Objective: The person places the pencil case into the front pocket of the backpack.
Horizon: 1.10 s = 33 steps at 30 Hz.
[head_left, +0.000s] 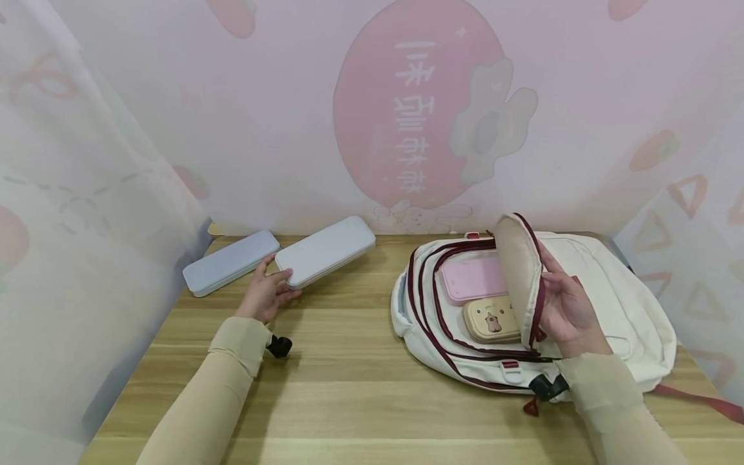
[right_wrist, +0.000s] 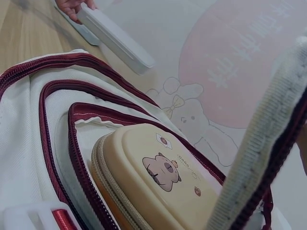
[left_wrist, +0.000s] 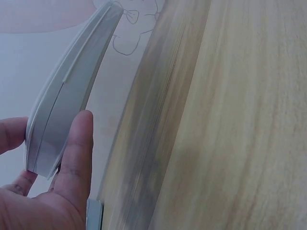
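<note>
Half-closed, the left grip pinches a white case over the desk's eleven o'clock; the right grip pinches the raised flap of a backpack at three o'clock.

The table before me has a wooden top with light and darker brown grain running across it. Toward its far left corner lies a pale blue-grey case, set at a slant. On my right a white backpack lies flat, its red strap trailing over the wood.
</note>
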Available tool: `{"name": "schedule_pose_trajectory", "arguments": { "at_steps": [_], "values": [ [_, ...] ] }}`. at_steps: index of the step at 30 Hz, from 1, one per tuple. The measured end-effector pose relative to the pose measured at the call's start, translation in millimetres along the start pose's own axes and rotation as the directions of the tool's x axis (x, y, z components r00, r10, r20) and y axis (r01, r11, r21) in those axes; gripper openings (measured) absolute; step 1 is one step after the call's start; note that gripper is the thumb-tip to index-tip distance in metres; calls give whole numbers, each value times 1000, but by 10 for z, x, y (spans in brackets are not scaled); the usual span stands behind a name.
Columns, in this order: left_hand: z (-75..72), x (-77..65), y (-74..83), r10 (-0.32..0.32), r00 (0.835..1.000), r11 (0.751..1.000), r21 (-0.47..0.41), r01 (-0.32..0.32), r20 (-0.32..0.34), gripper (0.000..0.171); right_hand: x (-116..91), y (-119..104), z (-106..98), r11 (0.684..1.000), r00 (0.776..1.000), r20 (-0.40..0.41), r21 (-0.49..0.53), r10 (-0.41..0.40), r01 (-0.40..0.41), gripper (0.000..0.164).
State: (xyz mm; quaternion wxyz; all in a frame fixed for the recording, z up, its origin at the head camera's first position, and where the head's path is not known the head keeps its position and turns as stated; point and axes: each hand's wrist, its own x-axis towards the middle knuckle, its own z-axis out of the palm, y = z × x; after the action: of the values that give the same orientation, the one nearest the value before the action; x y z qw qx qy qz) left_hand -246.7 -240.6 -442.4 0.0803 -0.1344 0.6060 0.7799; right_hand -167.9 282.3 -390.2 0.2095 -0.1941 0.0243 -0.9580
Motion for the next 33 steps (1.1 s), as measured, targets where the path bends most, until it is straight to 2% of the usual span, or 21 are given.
{"name": "schedule_pose_trajectory", "arguments": {
  "at_steps": [19,33],
  "values": [
    [61,-1,7,2,1000,1000,5,-2,31,75,14,-13,-1,1000,1000,11,-9,9,-9,54],
    [195,-22,27,6,997,1000,18,-8,73,73,-8,6,-39,1000,999,32,6,16,-16,53]
  ]
}}
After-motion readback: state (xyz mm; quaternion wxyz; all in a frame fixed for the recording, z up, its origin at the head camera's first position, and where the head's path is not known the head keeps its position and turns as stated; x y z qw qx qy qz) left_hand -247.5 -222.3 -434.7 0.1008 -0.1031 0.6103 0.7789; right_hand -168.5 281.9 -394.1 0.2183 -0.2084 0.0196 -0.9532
